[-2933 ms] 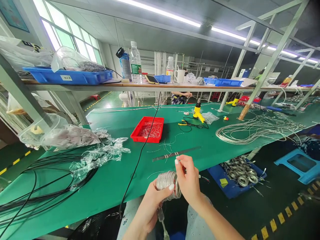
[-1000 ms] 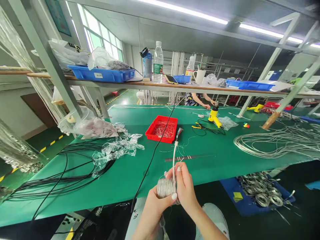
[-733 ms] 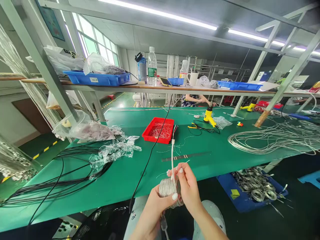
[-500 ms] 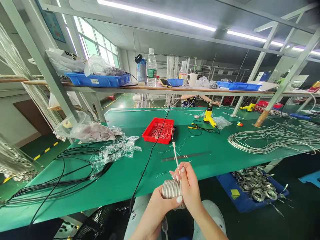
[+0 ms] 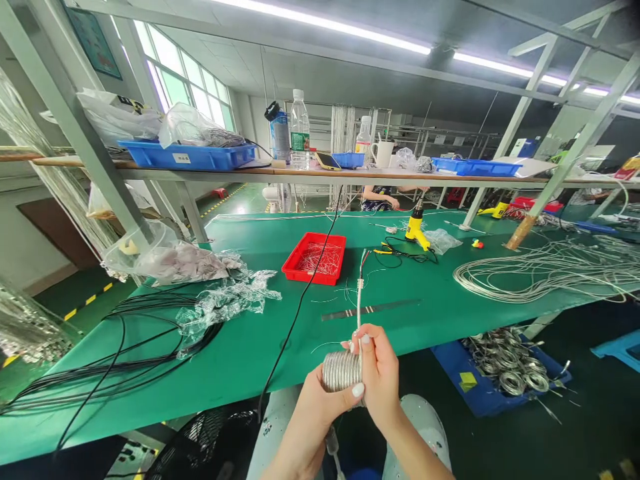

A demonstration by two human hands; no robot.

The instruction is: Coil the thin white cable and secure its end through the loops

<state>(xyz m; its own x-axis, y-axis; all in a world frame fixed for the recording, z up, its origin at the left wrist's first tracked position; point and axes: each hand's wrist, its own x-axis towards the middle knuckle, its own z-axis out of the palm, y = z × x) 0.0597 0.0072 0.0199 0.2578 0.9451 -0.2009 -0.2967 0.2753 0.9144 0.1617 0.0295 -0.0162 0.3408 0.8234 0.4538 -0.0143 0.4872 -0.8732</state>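
A tight coil of silver braided cable (image 5: 341,371) sits in front of me at the near edge of the green bench (image 5: 250,347). My left hand (image 5: 320,407) wraps it from below, thumb across the turns. My right hand (image 5: 380,373) is closed on the coil's right side, its fingertips pinching the free cable end (image 5: 359,293). That end stands straight up and finishes in short coloured wires.
On the bench lie a red tray of wire bits (image 5: 314,258), a yellow heat gun (image 5: 414,227), crumpled plastic (image 5: 227,300), black cables (image 5: 115,347) and a loose silver cable pile (image 5: 540,270). A blue bin of finished coils (image 5: 505,370) sits on the floor at right. Another person's hands (image 5: 385,198) work across the bench.
The free cable end has come up out of the coil and now stands upright between my right fingertips. The camera has swung slightly left. Both hands stay on the coil.
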